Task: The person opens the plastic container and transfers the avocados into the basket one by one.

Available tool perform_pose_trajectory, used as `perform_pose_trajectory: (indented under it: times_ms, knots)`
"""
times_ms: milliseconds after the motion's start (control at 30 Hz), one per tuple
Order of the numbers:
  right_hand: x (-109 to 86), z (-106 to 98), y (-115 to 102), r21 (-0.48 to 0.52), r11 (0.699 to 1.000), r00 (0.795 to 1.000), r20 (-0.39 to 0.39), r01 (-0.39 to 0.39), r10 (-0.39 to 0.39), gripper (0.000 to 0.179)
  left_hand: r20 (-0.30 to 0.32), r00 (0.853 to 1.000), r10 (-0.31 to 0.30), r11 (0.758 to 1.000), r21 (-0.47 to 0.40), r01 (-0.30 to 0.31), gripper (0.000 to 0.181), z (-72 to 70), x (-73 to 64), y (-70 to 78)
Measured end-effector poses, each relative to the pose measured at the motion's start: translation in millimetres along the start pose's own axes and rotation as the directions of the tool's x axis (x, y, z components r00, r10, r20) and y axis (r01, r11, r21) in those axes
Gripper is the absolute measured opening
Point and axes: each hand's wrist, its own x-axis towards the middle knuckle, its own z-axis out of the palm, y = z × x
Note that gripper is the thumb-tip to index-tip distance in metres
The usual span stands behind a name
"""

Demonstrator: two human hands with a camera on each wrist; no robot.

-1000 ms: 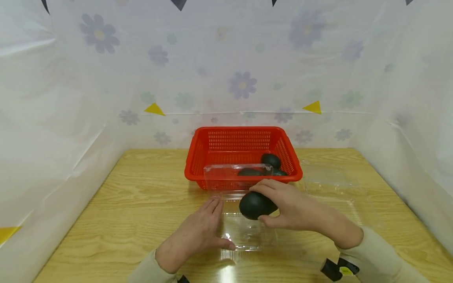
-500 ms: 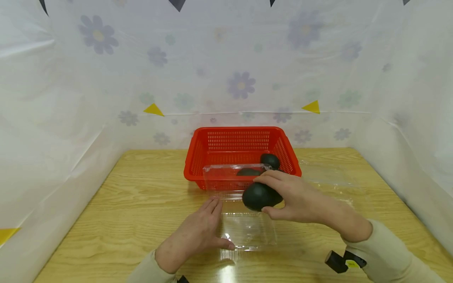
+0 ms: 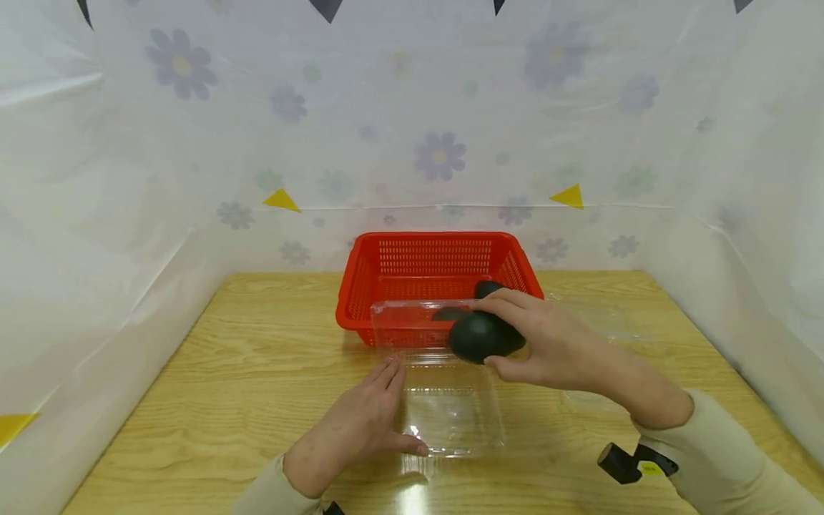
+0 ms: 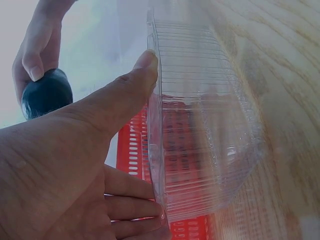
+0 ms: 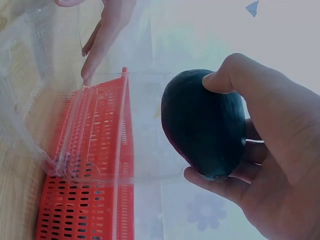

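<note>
My right hand [image 3: 560,343] grips a dark green avocado [image 3: 479,337] between the thumb and fingers, in the air near the basket's front right. In the right wrist view the avocado [image 5: 202,125] hangs with its narrow stem end low. A clear plastic clamshell box [image 3: 450,422] lies unfolded on the table, its lid [image 3: 405,322] raised against the basket's front. My left hand [image 3: 357,422] rests at the box's left side. In the left wrist view its thumb and extended fingers touch the rim of the box [image 4: 200,135].
Behind the box stands a red perforated basket [image 3: 428,243]. Inside it are a dark avocado [image 3: 486,287] and another one [image 3: 448,313] seen through the lid. A second clear plastic container [image 3: 605,322] lies on the wooden table at the right, partly behind my right arm.
My right hand has moved up and away with the avocado, from over the box toward the basket's front right. The left hand and box have stayed in place.
</note>
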Motion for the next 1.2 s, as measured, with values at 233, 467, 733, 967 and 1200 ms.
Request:
perform_pose_trajectory:
  times_ms: [233, 467, 733, 967, 1200]
  knots:
    - [2.2, -6, 3, 0.014, 1.000, 0.999, -0.031, -0.025, 0.025, 0.059, 0.002, 1.000, 0.002, 1.000, 0.006, -0.002, 0.117, 0.0, -0.4, -0.2]
    - [4.4, -10, 5, 0.064, 0.995, 0.997, -0.015, -0.072, 0.073, 0.057, -0.001, 1.000, 0.002, 1.000, 0.006, -0.002, 0.116, 0.1, -1.1, 0.6]
    - [6.8, -17, 10, 0.093, 0.991, 0.993, -0.064, -0.092, 0.098, 0.055, -0.004, 1.000, -0.002, 1.000, 0.018, 0.002, 0.116, 0.0, -1.7, 1.2]
    - [9.9, -19, 18, 0.148, 0.982, 0.986, -0.105, -0.114, 0.131, 0.050, -0.004, 1.000, 0.002, 1.000, 0.024, -0.002, 0.116, -0.4, -1.5, 1.3]
    - [11.8, -19, 29, 0.122, 0.985, 0.973, -0.179, -0.123, 0.144, 0.051, -0.005, 1.000, 0.000, 1.000, 0.024, 0.000, 0.116, -0.2, -1.1, 1.1]
